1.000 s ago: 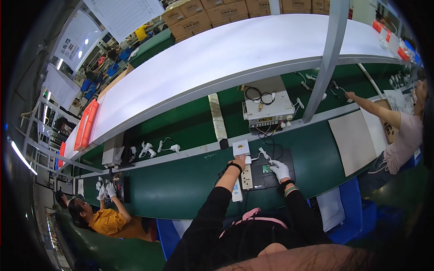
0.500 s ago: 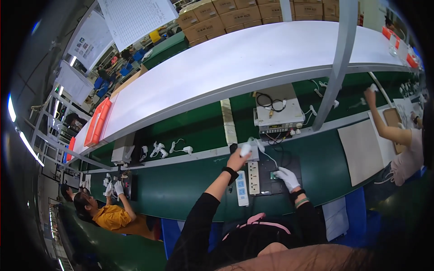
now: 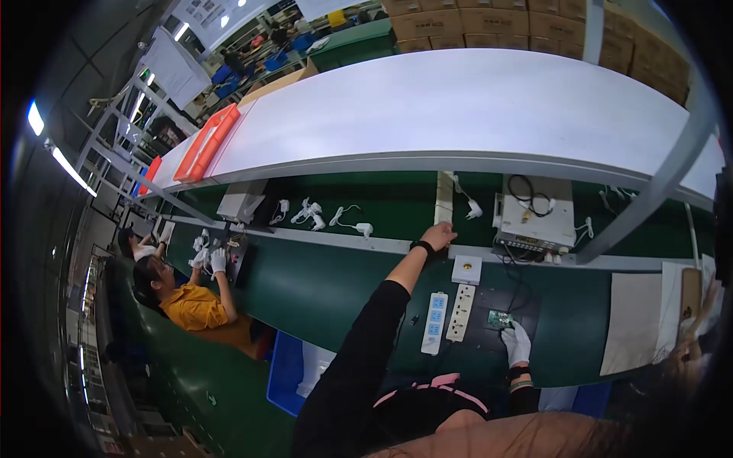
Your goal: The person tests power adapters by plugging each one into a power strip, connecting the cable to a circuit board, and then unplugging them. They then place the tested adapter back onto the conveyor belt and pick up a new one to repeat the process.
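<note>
My bare left hand (image 3: 439, 235), with a black wristband, reaches over the grey rail beside a pale strip across the green belt. Its fingers are partly hidden, and I cannot see anything held in them. Just beyond it a white plug-in adapter (image 3: 475, 208) with its cord lies on the belt. My white-gloved right hand (image 3: 517, 343) pinches the near edge of a small green circuit board (image 3: 500, 319) over a dark mat (image 3: 489, 343).
A small white box (image 3: 466, 270) with a brass-coloured button stands behind a blue-and-white power strip (image 3: 434, 324) and a cream one (image 3: 460, 313). Behind them sits a bench instrument (image 3: 534, 214). A white shelf (image 3: 458, 99) spans above. A co-worker in orange (image 3: 195, 305) works at left.
The white adapter has left my left hand and lies on the belt; that hand has moved farther out. My right hand now grips the circuit board nearer to me. The view has swung left.
</note>
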Demonstrator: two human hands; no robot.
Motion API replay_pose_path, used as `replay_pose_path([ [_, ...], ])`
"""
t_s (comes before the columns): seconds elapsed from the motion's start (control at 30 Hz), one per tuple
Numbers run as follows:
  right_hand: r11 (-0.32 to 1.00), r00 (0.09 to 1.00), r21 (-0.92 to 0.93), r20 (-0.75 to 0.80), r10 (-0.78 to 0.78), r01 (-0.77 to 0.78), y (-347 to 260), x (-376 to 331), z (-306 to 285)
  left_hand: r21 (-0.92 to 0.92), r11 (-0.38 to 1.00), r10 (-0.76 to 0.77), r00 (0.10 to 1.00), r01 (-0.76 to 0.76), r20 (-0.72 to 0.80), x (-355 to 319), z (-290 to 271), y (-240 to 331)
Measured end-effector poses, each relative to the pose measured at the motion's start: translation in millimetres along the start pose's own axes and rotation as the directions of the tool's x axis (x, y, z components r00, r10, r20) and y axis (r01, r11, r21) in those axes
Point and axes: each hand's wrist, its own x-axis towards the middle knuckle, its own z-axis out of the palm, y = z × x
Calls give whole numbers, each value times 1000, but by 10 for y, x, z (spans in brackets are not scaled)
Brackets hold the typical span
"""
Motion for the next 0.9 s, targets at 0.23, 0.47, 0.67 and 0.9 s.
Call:
replay_pose_path([
  [0.23,993,986,60,-127,104,-97,-66,-20,-53,494,697,-310,840,519,-445,37,-912,-933],
  [0.47,970,954,-65,-206,216,-234,-104,48,15,397,708,-465,809,584,-359,6,-1481,-1663],
  [0.67,980,966,-9,-167,196,-200,-64,94,-26,278,897,-291,932,344,-215,21,-864,-1346],
  [0.9,994,994,-5,-36,107,-107,-43,86,15,-455,890,-182,931,19,-317,-675,-613,-1035],
])
